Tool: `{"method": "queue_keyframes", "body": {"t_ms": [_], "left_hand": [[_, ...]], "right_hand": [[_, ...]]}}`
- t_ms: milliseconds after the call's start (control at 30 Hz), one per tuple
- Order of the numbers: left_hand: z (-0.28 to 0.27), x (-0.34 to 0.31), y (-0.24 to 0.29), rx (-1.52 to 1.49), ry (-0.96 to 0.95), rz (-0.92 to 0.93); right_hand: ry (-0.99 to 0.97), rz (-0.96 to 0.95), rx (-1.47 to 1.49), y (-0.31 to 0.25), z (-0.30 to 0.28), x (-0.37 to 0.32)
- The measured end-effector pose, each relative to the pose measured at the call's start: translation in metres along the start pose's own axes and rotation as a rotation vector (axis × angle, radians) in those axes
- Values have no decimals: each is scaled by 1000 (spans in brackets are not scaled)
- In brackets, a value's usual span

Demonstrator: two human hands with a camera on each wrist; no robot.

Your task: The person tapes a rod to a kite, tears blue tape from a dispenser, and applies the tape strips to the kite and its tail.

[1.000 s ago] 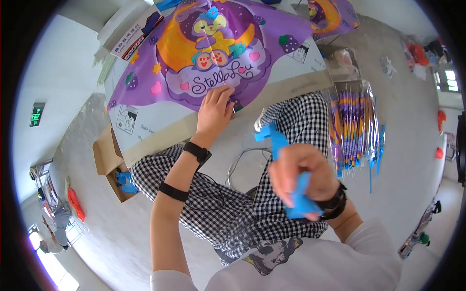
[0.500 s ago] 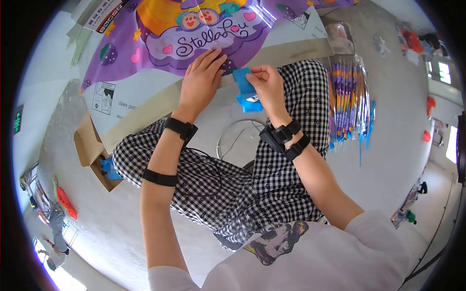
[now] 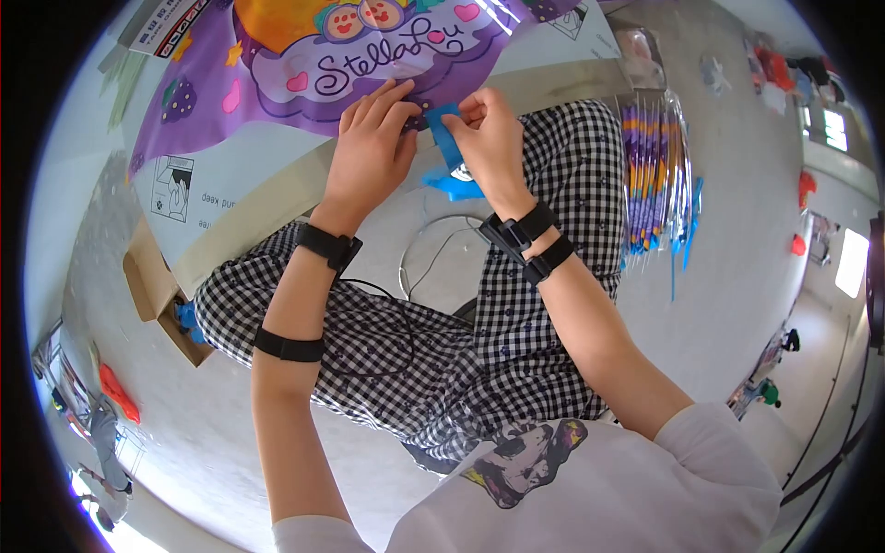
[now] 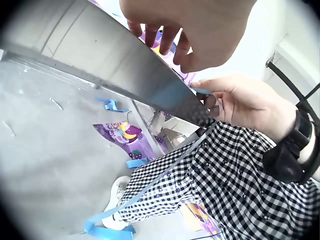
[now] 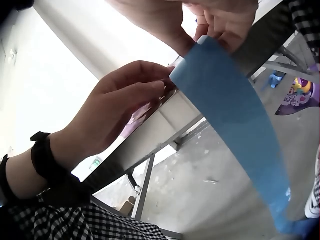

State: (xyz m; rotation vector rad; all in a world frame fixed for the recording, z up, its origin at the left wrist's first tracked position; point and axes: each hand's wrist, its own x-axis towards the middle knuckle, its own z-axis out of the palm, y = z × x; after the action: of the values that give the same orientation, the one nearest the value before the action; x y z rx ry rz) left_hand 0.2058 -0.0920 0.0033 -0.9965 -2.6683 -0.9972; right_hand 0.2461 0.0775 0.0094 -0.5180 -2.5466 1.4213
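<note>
A purple printed kite [image 3: 205, 115] with "StellaLou" lettering lies spread on the table. My left hand [image 3: 371, 152] rests on its near lower edge, fingers extended over the sheet. Just to the right, my right hand [image 3: 491, 147] pinches the end of a blue ribbon [image 3: 444, 138] between thumb and fingers. That end lies close beside the kite's edge and the left fingertips. In the right wrist view the blue ribbon [image 5: 232, 105] hangs below the hand, broad and flat, and curls at the bottom. The left wrist view shows the table edge covering part of the ribbon hand's work.
White printed sheeting [image 3: 235, 184] covers the table under the kite. A labelled box [image 3: 166, 23] stands at the far left. An opened cardboard box [image 3: 152, 267] with blue material sits on the floor. Bagged, folded purple pieces [image 3: 654, 175] hang at right. Checkered trouser legs [image 3: 553, 276] flank the table edge.
My right hand has swung up from near the body to the kite's lower edge, carrying the ribbon. The left hand stays on the kite, while the head view has shifted downward.
</note>
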Motion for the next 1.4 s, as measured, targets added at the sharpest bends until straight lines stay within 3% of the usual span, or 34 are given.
{"method": "queue_keyframes", "body": {"t_ms": [233, 400, 600, 1000, 1400], "left_hand": [[-3, -6, 10, 33, -125, 65], [-1, -7, 9, 37, -114, 76], [-1, -7, 7, 28, -110, 75], [-1, -7, 5, 3, -106, 78], [-2, -7, 6, -7, -104, 70]], "right_hand": [[-2, 14, -19, 1, 2, 1], [17, -39, -65, 2, 0, 2], [-13, 27, 90, 1, -6, 0], [52, -84, -66, 6, 2, 1], [22, -29, -22, 1, 1, 1]]}}
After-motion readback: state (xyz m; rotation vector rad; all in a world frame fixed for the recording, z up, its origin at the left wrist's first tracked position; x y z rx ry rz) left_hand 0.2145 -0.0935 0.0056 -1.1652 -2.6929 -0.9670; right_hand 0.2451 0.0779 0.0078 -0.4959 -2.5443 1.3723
